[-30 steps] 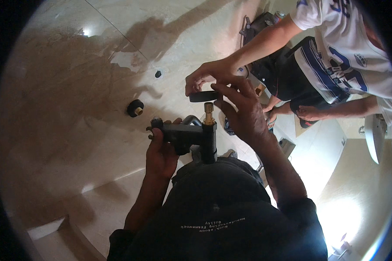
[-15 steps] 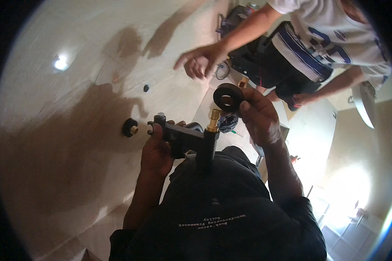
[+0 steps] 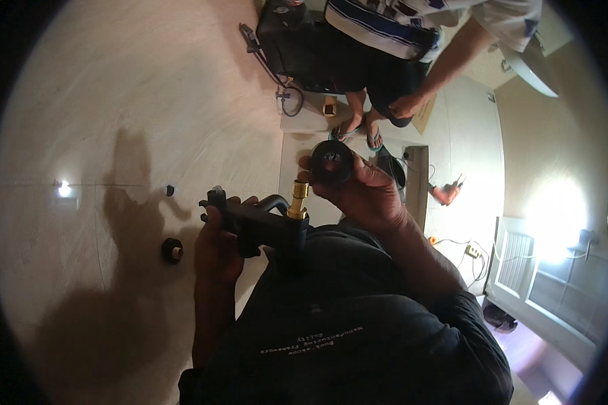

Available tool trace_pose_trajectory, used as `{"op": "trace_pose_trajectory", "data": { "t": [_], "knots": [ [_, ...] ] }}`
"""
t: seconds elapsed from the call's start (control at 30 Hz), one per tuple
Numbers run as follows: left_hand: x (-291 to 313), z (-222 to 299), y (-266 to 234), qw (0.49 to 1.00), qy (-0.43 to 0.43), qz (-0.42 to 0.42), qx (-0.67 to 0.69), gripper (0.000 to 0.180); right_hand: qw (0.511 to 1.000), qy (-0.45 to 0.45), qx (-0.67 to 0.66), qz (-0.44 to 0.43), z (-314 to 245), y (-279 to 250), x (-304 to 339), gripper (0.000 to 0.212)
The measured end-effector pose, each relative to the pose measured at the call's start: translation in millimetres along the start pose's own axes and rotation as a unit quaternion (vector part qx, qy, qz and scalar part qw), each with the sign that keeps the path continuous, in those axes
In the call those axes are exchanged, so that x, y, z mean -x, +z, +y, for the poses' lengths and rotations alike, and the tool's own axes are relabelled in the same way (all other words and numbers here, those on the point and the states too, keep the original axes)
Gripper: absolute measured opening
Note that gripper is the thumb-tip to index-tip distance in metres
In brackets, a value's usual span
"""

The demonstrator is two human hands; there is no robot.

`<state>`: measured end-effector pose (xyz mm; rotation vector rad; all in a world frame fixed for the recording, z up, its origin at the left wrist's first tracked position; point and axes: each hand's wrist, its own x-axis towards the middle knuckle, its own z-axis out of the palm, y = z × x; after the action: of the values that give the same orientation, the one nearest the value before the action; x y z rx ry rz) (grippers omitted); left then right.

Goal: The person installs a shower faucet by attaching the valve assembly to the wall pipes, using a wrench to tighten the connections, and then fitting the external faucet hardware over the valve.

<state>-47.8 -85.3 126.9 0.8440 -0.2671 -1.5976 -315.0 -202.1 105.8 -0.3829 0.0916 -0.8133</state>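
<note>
My left hand [image 3: 217, 244] is closed around a black wall-mounted mixer tap [image 3: 267, 226], held level in front of my body. A threaded brass connector [image 3: 297, 200] stands up from the tap's right end. Just above and right of that connector, my right hand [image 3: 368, 196] grips a black round cover flange [image 3: 332, 162] by its edge. The flange is apart from the tap, and its face is turned toward me. On the wall to the left, a black flange with a brass pipe end [image 3: 172, 251] sticks out. Above it is a small dark outlet [image 3: 169, 191].
A co-worker in dark shorts [image 3: 392, 84] stands ahead, one hand [image 3: 407, 106] by the knee. Near them are a black bag [image 3: 297, 50], a hose [image 3: 292, 101] and a small box [image 3: 330, 106]. An orange power tool [image 3: 446, 194] and a power strip [image 3: 474, 252] lie to the right.
The flange has turned and shifted slightly left in my right hand, staying near the brass connector. The view has swung, and the co-worker's arm that reached toward the wall is now out of view.
</note>
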Motion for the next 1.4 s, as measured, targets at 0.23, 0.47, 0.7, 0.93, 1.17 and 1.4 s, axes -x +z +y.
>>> {"op": "trace_pose_trajectory", "data": {
  "t": [0.23,0.47,0.7,0.93,1.17,1.4],
  "knots": [
    [4.7,-6.4,32.6,0.995,0.009,0.011,-0.099,0.05,0.991,-0.039,0.128,0.009,-4.8,-11.8,22.2,0.067],
    [13.4,-10.2,40.1,0.988,0.0,0.036,-0.151,0.056,0.982,-0.003,0.188,-0.013,-20.0,-1.4,27.6,0.096],
    [21.3,-17.2,41.7,0.99,-0.005,0.072,-0.125,0.054,0.971,0.062,0.229,-0.017,-31.6,5.8,31.3,0.106],
    [26.4,-20.9,30.6,0.994,-0.009,0.049,-0.095,0.056,0.962,0.082,0.259,-0.028,-22.1,9.1,29.9,0.107],
    [27.3,-32.1,9.5,0.998,0.018,-0.031,-0.046,0.057,0.943,0.0,0.323,-0.076,-12.1,43.0,38.8,0.12],
    [28.4,-35.3,-2.4,0.991,0.055,-0.115,-0.045,0.058,0.911,-0.019,0.395,-0.117,-9.5,59.0,46.6,0.119]
  ]
}}
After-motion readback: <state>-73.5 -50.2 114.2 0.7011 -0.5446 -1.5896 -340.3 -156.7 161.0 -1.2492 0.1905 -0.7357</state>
